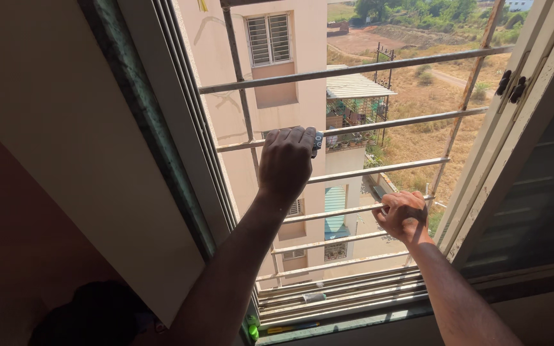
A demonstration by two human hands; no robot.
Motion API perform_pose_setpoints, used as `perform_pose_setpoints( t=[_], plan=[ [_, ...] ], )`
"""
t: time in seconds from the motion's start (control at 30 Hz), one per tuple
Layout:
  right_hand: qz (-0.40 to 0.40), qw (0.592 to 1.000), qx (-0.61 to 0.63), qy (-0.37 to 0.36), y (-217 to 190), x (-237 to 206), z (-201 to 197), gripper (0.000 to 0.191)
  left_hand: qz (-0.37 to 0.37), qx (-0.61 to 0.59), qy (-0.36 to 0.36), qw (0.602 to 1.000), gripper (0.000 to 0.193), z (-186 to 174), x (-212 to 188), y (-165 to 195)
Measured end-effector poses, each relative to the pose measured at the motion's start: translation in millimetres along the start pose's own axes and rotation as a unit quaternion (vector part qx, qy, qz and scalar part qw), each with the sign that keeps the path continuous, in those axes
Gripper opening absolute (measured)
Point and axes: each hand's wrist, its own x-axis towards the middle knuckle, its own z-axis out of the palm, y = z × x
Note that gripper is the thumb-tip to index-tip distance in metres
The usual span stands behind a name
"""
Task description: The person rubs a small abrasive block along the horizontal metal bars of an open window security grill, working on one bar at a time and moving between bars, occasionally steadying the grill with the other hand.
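I look out through an open window fitted with a metal grille (379,122) of pale horizontal bars. My left hand (285,162) reaches up to one of the upper bars and is closed around a small dark tool (317,141), whose end pokes out to the right of my fingers. Lower and to the right, my right hand (404,214) grips a lower bar of the grille (335,213). What the tool's tip touches is hidden behind my left hand.
The sliding window sash (533,160) stands open at the right. Window tracks (341,298) run along the sill, with a small pale object (313,297) in them and a green-yellow item (252,328) at the sill's left end. A white wall (65,128) fills the left. Buildings lie far below.
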Motion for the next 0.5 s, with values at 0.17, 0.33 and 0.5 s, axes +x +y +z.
perform_pose_setpoints(
  t=[0.17, 0.33, 0.5],
  plan=[
    [-0.013, 1.0, -0.005, 0.008, 5, -1, 4, 0.03, -0.017, 0.006, 0.019, 1.0, 0.03, 6, -3, 8],
    [-0.03, 0.998, 0.026, 0.038, 23, -2, 17, 0.031, -0.026, 0.043, 0.022, 0.999, 0.034, 20, -4, 18],
    [-0.045, 0.996, 0.048, 0.055, 37, -2, 24, 0.035, 0.014, 0.107, 0.014, 0.994, 0.047, 25, -4, 21]
  ],
)
